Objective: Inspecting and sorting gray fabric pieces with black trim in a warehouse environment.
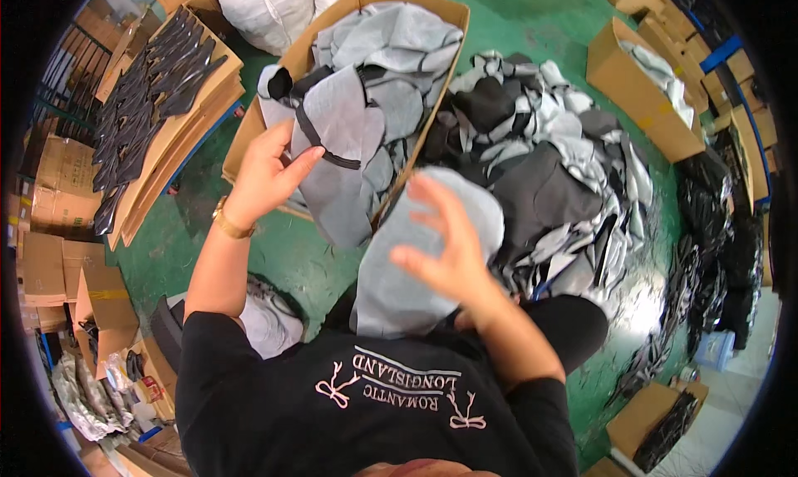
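Note:
My left hand [268, 176] is closed, thumb and fingers pinching a grey fabric piece with black edging [337, 190] near its dark strip. This piece hangs over the near end of a cardboard box [455, 13] full of similar grey pieces [378, 40]. My right hand [449, 248] has its fingers spread and slightly blurred, above another grey fabric piece [386, 273] with a rounded end. That second piece lies across my lap and leans toward the box. Whether my right palm touches it, I cannot tell.
A large heap of grey and black fabric [549, 186] covers the floor at the right. To the left stands a cardboard stack [179, 136] bearing black, flat parts. White sacks [270, 11] sit behind the box; another open carton [640, 94] stands at the far right.

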`<state>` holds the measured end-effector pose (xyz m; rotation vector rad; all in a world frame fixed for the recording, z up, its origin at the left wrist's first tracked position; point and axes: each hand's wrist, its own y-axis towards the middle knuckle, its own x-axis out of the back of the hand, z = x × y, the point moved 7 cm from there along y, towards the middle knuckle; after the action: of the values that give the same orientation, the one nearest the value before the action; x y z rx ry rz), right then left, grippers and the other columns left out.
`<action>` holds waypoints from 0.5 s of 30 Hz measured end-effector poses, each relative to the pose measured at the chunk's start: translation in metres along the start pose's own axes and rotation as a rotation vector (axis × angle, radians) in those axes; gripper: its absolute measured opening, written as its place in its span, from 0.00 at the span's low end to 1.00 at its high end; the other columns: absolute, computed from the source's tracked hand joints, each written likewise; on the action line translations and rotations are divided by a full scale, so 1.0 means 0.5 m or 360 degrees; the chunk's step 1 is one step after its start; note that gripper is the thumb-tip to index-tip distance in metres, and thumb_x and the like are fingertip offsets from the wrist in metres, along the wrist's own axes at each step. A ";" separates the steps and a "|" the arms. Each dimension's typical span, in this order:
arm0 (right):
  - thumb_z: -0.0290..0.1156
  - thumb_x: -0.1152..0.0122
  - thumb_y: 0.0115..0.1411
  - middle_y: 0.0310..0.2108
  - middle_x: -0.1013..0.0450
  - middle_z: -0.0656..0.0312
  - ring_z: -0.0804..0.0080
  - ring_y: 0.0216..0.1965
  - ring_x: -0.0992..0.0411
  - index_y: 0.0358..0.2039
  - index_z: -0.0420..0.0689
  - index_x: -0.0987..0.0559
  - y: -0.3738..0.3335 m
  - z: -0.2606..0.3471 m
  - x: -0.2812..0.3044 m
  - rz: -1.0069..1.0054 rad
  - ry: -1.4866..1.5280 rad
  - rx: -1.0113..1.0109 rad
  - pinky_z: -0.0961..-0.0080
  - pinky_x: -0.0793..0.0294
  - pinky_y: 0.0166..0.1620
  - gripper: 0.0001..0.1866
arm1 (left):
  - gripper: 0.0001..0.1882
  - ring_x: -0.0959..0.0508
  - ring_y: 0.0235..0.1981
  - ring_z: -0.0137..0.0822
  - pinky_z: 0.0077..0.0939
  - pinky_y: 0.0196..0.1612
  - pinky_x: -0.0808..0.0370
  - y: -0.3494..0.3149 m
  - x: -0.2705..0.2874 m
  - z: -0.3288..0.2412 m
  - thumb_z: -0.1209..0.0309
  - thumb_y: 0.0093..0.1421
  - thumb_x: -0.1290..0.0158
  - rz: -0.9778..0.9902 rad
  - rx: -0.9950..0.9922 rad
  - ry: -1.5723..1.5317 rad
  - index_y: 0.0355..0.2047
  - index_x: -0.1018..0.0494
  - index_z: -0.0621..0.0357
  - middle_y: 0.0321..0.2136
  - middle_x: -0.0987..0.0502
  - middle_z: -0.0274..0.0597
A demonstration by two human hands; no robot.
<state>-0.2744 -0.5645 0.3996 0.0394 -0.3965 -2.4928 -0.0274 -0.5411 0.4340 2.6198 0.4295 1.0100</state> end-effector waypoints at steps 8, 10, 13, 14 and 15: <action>0.31 0.34 0.54 0.33 0.26 0.67 0.84 0.36 0.31 0.39 0.38 0.26 0.047 0.140 -0.026 0.0209 0.0710 -0.0099 0.84 0.31 0.40 0.16 | 0.30 0.28 0.40 0.28 0.23 0.44 0.33 -0.044 -0.013 -0.252 0.44 0.53 0.43 0.0209 -0.0270 -0.1083 0.36 0.29 0.62 0.39 0.28 0.38; 0.30 0.35 0.55 0.34 0.27 0.67 0.84 0.37 0.31 0.39 0.39 0.26 0.024 0.175 -0.050 0.0402 0.1031 -0.0143 0.83 0.31 0.41 0.14 | 0.37 0.26 0.41 0.31 0.25 0.45 0.31 -0.022 -0.038 -0.242 0.39 0.51 0.46 -0.0011 -0.0085 -0.1636 0.40 0.29 0.65 0.41 0.26 0.41; 0.30 0.38 0.55 0.39 0.27 0.63 0.79 0.42 0.30 0.46 0.37 0.27 -0.001 0.188 -0.055 0.0523 0.1153 -0.0152 0.79 0.32 0.46 0.19 | 0.38 0.26 0.41 0.32 0.26 0.45 0.30 -0.026 -0.085 -0.208 0.38 0.50 0.45 0.0367 -0.0022 -0.1623 0.41 0.29 0.66 0.42 0.26 0.42; 0.31 0.38 0.55 0.41 0.27 0.61 0.77 0.43 0.30 0.48 0.36 0.28 -0.007 0.193 -0.055 0.0553 0.1224 -0.0183 0.78 0.32 0.48 0.21 | 0.39 0.26 0.41 0.32 0.27 0.45 0.30 -0.033 -0.105 -0.190 0.38 0.50 0.45 0.0551 0.0009 -0.1602 0.42 0.29 0.66 0.42 0.26 0.42; 0.31 0.38 0.55 0.41 0.27 0.61 0.77 0.43 0.30 0.48 0.36 0.28 -0.014 0.197 -0.046 0.0558 0.1216 -0.0179 0.78 0.32 0.48 0.21 | 0.40 0.25 0.41 0.32 0.27 0.46 0.30 -0.041 -0.125 -0.171 0.37 0.50 0.45 0.0735 0.0041 -0.1574 0.42 0.29 0.67 0.42 0.26 0.43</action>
<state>-0.2714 -0.5189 0.4901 0.7766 0.0608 -1.9614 -0.1338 -0.5313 0.4496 2.8782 -0.4076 -0.2859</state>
